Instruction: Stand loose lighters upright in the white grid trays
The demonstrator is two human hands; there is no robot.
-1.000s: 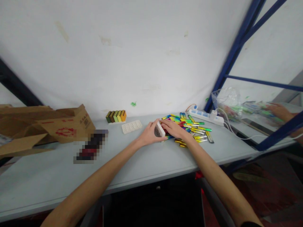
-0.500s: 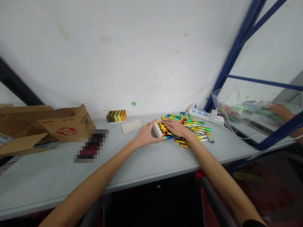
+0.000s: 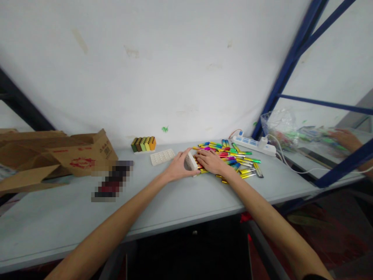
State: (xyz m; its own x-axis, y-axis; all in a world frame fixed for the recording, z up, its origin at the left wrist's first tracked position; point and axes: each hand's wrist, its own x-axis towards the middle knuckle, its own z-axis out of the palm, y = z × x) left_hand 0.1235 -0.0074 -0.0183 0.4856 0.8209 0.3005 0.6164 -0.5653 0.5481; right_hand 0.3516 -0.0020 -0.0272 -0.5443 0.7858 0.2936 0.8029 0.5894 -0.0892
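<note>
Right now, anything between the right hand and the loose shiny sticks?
Nothing visible: the right hand lies over the left end of the shiny sticks. The white tray, held tilted in the left hand, is beside them, not in between. Directly beneath the right hand I can't see.

The loose sticks [image 3: 246,162] look metallic and mirror-glossy. The trays [image 3: 191,160] are matt and bumpy, perhaps plastic. The box [image 3: 84,153] is dull brown cardboard; the bag [image 3: 281,120], clear crinkled plastic; the power strip [image 3: 250,143], smooth plastic; the table [image 3: 186,202], smooth, faintly satin.
</note>
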